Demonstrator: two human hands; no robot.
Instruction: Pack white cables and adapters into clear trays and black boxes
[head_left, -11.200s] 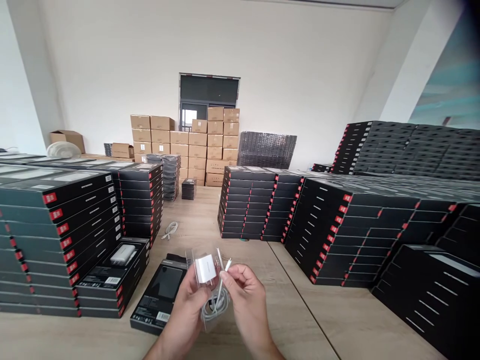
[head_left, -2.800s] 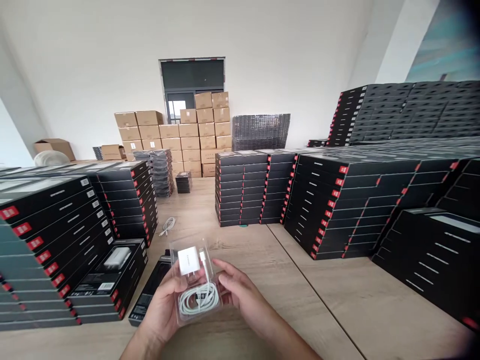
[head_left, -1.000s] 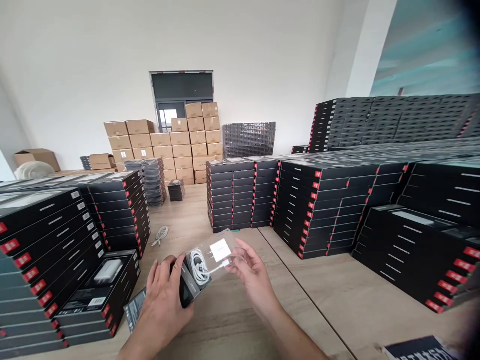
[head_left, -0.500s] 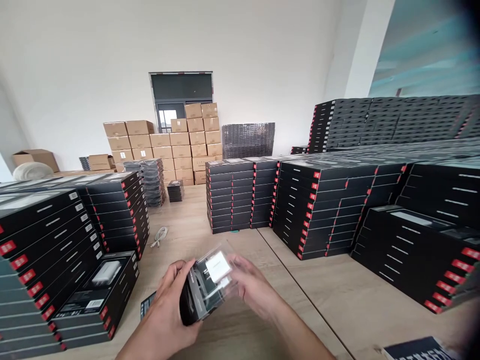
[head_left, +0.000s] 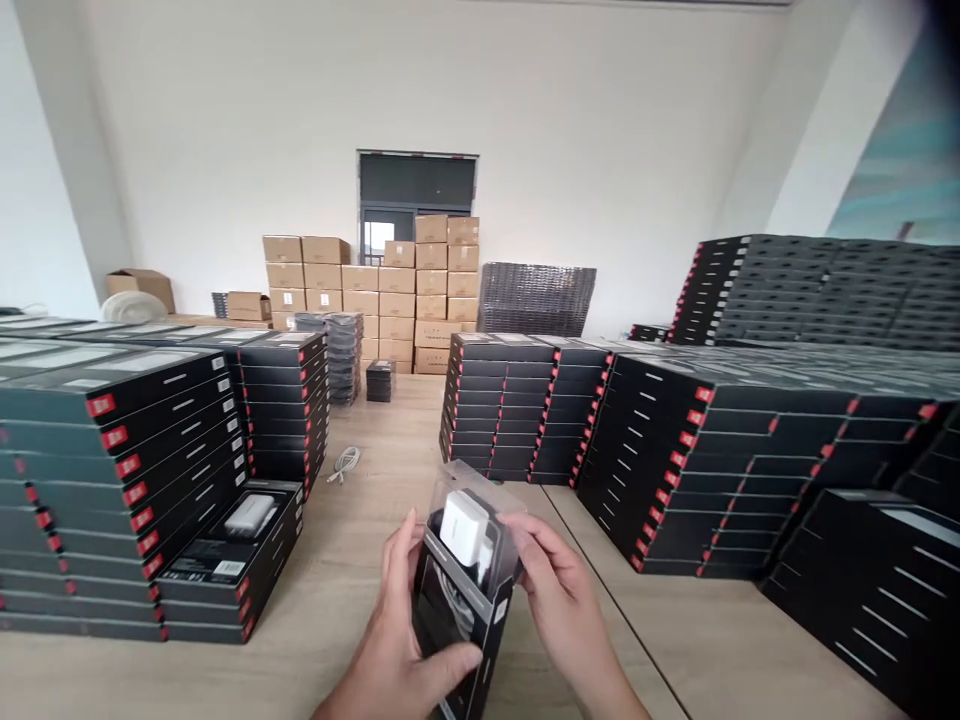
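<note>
A black charger package (head_left: 439,612) with a clear plastic cover (head_left: 491,490) is held tilted above the table, in front of me. Through the clear part show a white charger (head_left: 463,528) and a coiled white cable (head_left: 452,600). My left hand (head_left: 397,625) is wrapped around the package's left side, its thumb lying across the front. At the upper right edge, my right hand (head_left: 559,595) pinches the clear plastic with thumb and fingers. The underside of the package is hidden.
Stacked black boxes (head_left: 172,470) stand at left, beside an opened-front box holding a white charger (head_left: 250,513). More black stacks (head_left: 660,460) line the right. A loose white cable (head_left: 345,464) lies on the wooden table (head_left: 375,520). Cardboard cartons (head_left: 394,305) are piled by the window.
The package has been turned more upright, its front now facing me. My right hand has gone from blurred motion to a grip on its upper right edge. My view has swung left.
</note>
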